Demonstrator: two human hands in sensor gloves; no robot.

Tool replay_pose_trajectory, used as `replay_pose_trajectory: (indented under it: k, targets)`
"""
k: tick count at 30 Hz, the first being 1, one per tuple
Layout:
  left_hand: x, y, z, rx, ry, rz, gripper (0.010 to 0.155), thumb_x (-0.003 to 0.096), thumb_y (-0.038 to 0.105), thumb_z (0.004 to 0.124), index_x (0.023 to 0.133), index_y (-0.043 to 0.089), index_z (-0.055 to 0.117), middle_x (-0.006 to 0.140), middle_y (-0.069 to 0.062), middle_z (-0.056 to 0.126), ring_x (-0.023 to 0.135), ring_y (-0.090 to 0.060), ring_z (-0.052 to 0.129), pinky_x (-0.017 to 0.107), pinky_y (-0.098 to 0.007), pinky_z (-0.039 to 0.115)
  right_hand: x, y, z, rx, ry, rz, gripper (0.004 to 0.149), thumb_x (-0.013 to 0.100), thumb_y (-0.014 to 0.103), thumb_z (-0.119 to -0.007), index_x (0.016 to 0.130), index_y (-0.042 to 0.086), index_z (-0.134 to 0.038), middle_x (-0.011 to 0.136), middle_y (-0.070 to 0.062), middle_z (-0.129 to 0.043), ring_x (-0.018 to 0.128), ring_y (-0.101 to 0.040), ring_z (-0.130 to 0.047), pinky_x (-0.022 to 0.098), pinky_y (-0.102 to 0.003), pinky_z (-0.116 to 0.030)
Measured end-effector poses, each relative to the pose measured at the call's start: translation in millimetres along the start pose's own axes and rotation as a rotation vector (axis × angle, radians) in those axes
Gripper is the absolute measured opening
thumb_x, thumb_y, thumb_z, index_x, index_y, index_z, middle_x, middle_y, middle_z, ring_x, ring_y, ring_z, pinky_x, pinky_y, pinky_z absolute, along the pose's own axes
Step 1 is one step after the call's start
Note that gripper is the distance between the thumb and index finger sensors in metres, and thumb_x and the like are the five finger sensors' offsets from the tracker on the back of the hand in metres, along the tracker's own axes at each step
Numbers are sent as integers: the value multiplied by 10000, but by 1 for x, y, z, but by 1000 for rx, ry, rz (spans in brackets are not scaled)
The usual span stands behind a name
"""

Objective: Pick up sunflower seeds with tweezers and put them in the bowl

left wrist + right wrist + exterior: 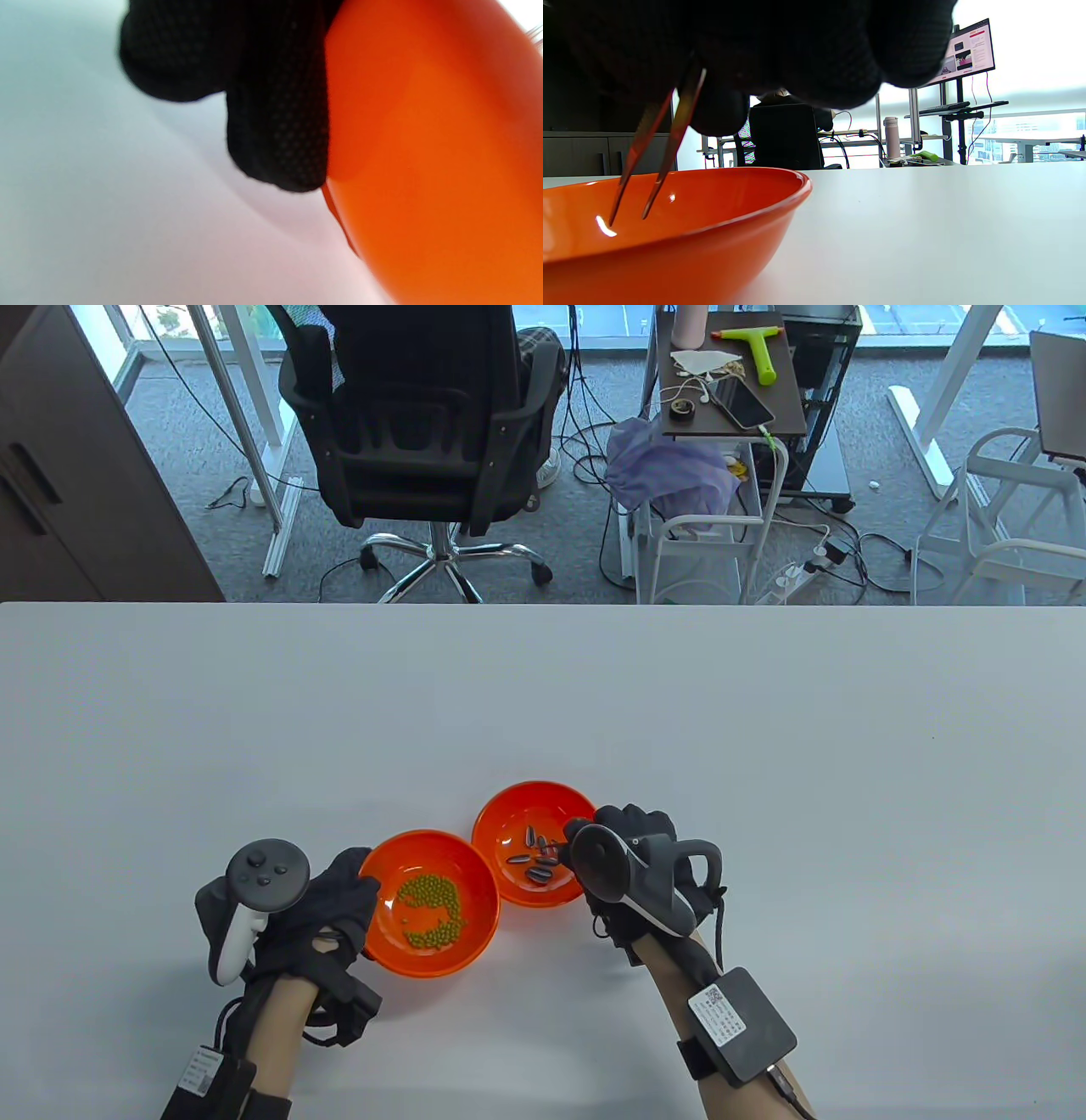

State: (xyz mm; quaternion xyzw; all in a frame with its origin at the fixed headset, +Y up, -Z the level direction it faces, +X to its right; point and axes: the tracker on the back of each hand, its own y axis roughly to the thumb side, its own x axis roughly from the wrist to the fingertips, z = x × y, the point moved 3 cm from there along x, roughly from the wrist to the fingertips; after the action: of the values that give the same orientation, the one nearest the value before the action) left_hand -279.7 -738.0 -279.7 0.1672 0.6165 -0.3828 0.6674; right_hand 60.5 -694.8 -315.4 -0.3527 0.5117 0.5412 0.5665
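Two orange bowls stand side by side near the table's front. The right bowl (534,806) holds several dark sunflower seeds (536,861). The left bowl (484,891) holds small green beans (433,909). My right hand (587,838) grips metal tweezers (657,156) at the right bowl's right rim. Their tips are slightly apart, down inside that bowl (712,228), with nothing seen between them. My left hand (361,892) holds the left bowl at its left rim. In the left wrist view its fingers (275,106) press against the bowl's outer wall (424,169).
The white table (764,780) stretches wide around the bowls. Behind its far edge are a black office chair (424,432) and a small cart (730,398) with clutter.
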Motion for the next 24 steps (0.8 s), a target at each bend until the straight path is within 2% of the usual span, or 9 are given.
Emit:
replay_pose_trajectory:
  k: [9,24]
  targets:
    - [10,-19,-3,-110,17,-68,520,485,370,717,978,203,709,753,-80,972,288,-180,1168,250,-334,976,-1,0,1,1,4,-1,399,288,481,-907,621,319,-1056,439,166,-975,380,-118,-989,523,-411,-838]
    - [26,-59,3,-333,9,-230,558,489,357,701,1016,183,638,847,-109,907,411,-219,1148,346,-365,958,-2,-1,2,4,6,-7,407,289,489,-896,616,305,-1052,439,156,-971,381,-121,-989,522,-412,-838]
